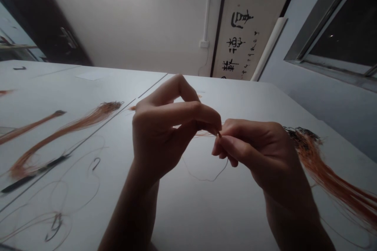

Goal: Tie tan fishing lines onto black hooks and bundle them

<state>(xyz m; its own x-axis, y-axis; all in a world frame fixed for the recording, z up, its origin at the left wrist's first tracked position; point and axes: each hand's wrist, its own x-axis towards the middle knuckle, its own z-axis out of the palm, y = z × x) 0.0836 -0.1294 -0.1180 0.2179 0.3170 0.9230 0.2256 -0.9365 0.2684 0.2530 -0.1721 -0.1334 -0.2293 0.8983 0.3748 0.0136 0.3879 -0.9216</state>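
Right hand (pixel 259 149) pinching thin line (pixel 209 180) at fingertips; my left hand (pixel 165 125) curled in close, can't tell if gripping. Slack loops below, over worktop (pixel 188 215). Tip imo: light pinch, steady wrists, slack clear of orange bundle (pixel 326 166).

Dim light falls on a white table (pixel 188 208), pale wall (pixel 132 19) and framed calligraphy (pixel 253 27).
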